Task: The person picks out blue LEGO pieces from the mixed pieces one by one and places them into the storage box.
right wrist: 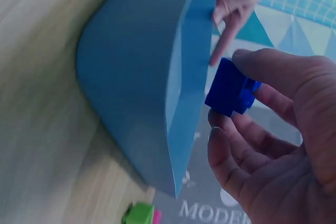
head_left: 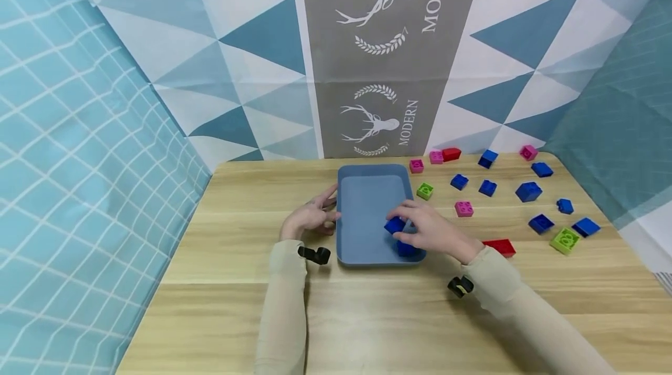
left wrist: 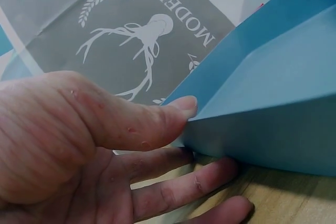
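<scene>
My right hand (head_left: 427, 226) pinches a blue toy brick (head_left: 395, 224) between thumb and fingers, over the right part of a shallow blue-grey tray (head_left: 362, 252). In the right wrist view the brick (right wrist: 227, 87) shows a smooth side, with its studs facing the palm. Another blue brick (head_left: 406, 248) lies in the tray's near right corner, partly covered by the hand. My left hand (head_left: 312, 216) is at the tray's left side with its fingers extended. In the left wrist view its thumb (left wrist: 181, 107) touches the rim and the fingertips are against the outer wall.
Right of the tray, several loose bricks lie scattered on the wooden table (head_left: 236, 305): blue ones (head_left: 528, 191), pink ones (head_left: 464, 209), green ones (head_left: 565, 241) and red ones (head_left: 500, 247). A patterned cloth (head_left: 262, 72) hangs behind the table's far edge.
</scene>
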Demonstrator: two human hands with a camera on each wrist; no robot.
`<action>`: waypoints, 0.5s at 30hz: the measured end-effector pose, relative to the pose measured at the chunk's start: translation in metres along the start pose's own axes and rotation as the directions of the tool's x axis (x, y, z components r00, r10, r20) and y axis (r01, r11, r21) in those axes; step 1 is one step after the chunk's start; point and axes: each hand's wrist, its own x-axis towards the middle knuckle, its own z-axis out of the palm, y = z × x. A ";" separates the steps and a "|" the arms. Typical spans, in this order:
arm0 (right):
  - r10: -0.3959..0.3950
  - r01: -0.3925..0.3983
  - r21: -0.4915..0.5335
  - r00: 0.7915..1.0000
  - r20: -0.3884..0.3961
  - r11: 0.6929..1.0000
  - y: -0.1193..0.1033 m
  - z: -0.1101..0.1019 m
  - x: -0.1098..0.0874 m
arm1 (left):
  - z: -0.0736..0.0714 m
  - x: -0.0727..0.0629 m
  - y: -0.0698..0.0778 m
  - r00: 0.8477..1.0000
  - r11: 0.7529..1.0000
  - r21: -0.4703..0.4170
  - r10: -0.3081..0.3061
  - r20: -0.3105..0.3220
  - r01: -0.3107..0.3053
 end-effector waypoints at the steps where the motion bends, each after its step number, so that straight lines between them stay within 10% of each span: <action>1: -0.013 0.013 -0.002 0.999 0.033 1.000 -0.001 0.002 0.003 | 0.000 0.001 0.000 1.000 1.000 -0.002 0.002 0.001 -0.002; 15: -0.075 0.071 0.025 0.958 0.276 0.997 -0.013 0.026 0.021 | -0.002 0.004 0.001 0.999 0.999 0.016 -0.035 0.002 0.035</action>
